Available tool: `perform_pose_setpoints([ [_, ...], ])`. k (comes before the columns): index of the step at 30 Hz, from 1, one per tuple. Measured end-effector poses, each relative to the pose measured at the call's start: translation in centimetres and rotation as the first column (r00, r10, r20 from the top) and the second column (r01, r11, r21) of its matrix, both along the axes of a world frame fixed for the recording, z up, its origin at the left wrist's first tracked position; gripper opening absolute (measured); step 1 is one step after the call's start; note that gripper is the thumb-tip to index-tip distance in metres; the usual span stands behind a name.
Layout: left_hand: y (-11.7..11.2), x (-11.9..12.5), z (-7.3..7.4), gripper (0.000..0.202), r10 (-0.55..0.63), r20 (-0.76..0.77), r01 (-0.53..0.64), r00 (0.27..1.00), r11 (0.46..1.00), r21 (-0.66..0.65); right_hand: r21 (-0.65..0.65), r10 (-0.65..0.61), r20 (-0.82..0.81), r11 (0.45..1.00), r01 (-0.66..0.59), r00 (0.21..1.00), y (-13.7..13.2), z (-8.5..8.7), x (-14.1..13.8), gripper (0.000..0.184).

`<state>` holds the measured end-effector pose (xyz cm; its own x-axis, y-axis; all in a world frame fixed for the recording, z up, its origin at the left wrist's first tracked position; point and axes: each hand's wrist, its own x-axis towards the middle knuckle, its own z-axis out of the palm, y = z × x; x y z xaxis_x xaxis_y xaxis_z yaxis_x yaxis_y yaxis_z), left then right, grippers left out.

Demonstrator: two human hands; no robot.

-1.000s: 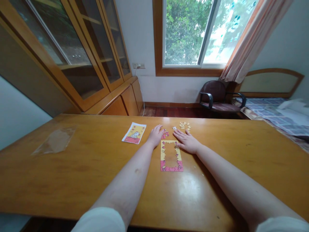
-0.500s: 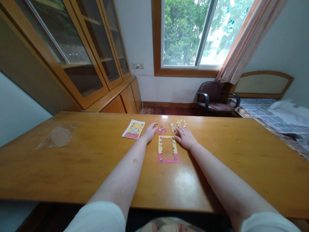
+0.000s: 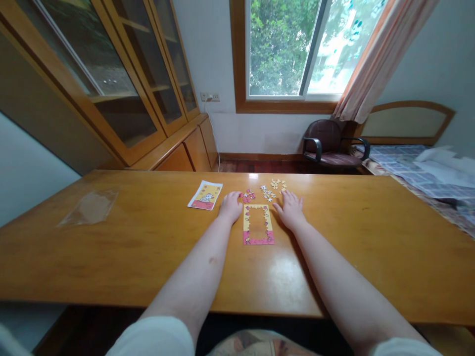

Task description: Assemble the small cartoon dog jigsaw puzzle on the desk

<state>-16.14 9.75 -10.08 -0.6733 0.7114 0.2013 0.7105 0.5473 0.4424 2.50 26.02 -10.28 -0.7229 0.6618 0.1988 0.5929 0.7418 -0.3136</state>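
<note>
On the table lies a jigsaw frame [image 3: 258,242], yellow above and pink below, joined round an open middle. Beyond it are three loose groups: pink puzzle pieces [image 3: 248,196], whitish puzzle pieces [image 3: 267,194] and yellow puzzle pieces [image 3: 278,184]. My left hand [image 3: 230,206] rests by the pink group, fingers slightly bent and fingertips at its left edge; I see nothing held in it. To the right of the frame, my right hand [image 3: 291,210] has its fingers spread, their tips close to the yellow pieces. A picture card [image 3: 205,196] with a white animal on it lies left of my left hand.
A clear plastic bag [image 3: 90,207] lies flat on the left of the wooden table [image 3: 148,262]. Past the table's far edge stand a glass-door cabinet [image 3: 163,129], an armchair [image 3: 324,141] and a bed [image 3: 401,163] at the right.
My left hand has drawn slightly back and its fingers have bent more. My right hand has shifted right, off the whitish pieces, which now show more fully, and its fingers have spread.
</note>
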Motion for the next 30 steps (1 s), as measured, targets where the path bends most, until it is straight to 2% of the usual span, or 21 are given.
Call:
perform_pose_setpoints([
  [5,-1.5,-0.9,0.9,0.055,0.009,-0.036,-0.013,0.999,0.996,-0.089,-0.008,0.117,-0.044,0.993,-0.117,0.992,0.9,-0.3,0.1,0.056],
  [11,-0.7,0.8,1.6,0.044,-0.152,-0.066,0.149,0.986,0.987,-0.053,-0.021,0.221,-0.066,0.975,-0.223,0.973,0.1,0.4,0.2,0.047],
  [15,-0.3,1.2,1.8,0.04,-0.198,-0.027,0.198,0.98,0.98,-0.012,-0.057,0.209,-0.067,0.975,-0.213,0.976,-0.1,0.8,0.3,0.044],
  [19,-0.5,1.1,1.8,0.038,-0.168,-0.038,0.167,0.985,0.986,-0.032,-0.083,0.207,-0.068,0.974,-0.212,0.976,0.0,0.8,0.4,0.043],
  [26,-0.7,1.1,1.9,0.036,-0.022,0.003,0.022,1.0,1.0,-0.017,-0.086,0.214,-0.063,0.972,-0.219,0.975,0.1,0.6,0.4,0.042],
  [30,-0.7,0.8,1.8,0.034,-0.075,-0.019,0.075,0.997,0.997,-0.029,-0.093,0.212,-0.068,0.972,-0.218,0.975,0.0,0.8,0.4,0.041],
])
